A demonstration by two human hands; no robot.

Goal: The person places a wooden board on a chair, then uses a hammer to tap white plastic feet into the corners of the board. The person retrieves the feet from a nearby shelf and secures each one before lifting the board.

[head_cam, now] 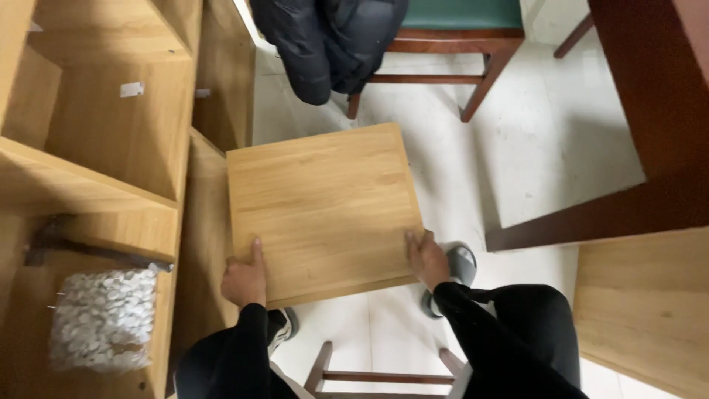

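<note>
Gripped at both near corners: square wooden panel (323,210), left hand (244,280) and right hand (426,258) clamped on its edges; bag of white caps (103,319) on shelf unit (111,133)

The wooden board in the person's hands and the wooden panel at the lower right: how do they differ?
The wooden board is held up above the floor by the left hand and right hand; the wooden panel is untouched. The board shows whole and squarish; the panel is cut off by the frame. Both are light, grained wood.

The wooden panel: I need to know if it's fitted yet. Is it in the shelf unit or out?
Out. The wooden panel is held by the left hand and right hand beside the shelf unit.
</note>
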